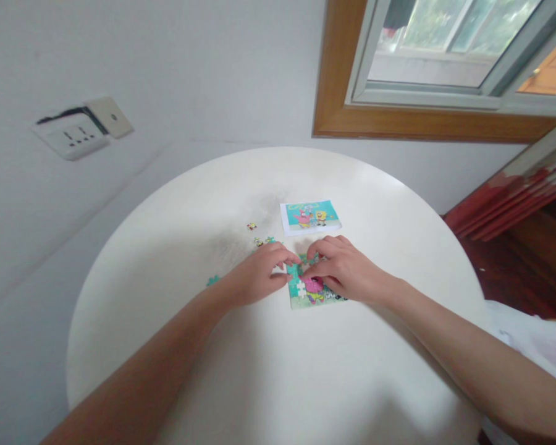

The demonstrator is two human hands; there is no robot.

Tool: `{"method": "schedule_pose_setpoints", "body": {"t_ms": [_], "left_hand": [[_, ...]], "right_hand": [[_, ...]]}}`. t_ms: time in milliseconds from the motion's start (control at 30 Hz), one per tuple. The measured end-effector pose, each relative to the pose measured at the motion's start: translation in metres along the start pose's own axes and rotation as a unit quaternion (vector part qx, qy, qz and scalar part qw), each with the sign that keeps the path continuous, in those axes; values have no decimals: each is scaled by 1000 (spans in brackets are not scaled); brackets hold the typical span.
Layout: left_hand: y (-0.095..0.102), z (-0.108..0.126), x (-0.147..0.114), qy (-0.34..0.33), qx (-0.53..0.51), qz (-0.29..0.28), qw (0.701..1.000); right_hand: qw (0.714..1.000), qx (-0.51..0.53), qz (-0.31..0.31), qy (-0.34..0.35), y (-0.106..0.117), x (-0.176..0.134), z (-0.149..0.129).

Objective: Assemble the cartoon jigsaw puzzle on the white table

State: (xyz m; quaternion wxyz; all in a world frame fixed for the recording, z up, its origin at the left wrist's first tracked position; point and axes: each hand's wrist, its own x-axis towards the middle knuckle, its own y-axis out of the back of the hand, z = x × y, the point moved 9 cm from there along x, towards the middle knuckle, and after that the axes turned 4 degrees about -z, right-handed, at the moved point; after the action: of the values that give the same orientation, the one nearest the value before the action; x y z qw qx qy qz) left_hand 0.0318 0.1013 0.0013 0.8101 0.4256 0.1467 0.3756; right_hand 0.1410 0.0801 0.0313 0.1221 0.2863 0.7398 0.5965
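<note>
A partly assembled jigsaw puzzle (301,303) lies on the white table, showing a pink cartoon figure on teal, with a white gap among its left pieces. My left hand (264,272) curls at the puzzle's left edge, index fingertip and thumb closed against it. From the right, my right hand (345,266) reaches over the puzzle's upper part and covers much of it. Its thumb and finger close on a small puzzle piece (305,267) near the top left of the picture; their exact contact is partly hidden. Just beyond the hands is a reference picture card (311,216) with the same cartoon figures.
Loose puzzle pieces (258,241) lie beyond my left hand, with a single piece (251,226) farther off and a teal piece (212,280) beside my left forearm. The round table (204,204) stands by a wall with a socket (76,135) and a window (435,55).
</note>
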Motion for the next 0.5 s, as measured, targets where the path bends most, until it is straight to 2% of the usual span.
{"method": "schedule_pose_setpoints", "body": {"t_ms": [500], "left_hand": [[-1, -1, 0, -1, 6, -2, 1000]], "right_hand": [[1000, 8, -12, 1, 1, -1, 4]]}}
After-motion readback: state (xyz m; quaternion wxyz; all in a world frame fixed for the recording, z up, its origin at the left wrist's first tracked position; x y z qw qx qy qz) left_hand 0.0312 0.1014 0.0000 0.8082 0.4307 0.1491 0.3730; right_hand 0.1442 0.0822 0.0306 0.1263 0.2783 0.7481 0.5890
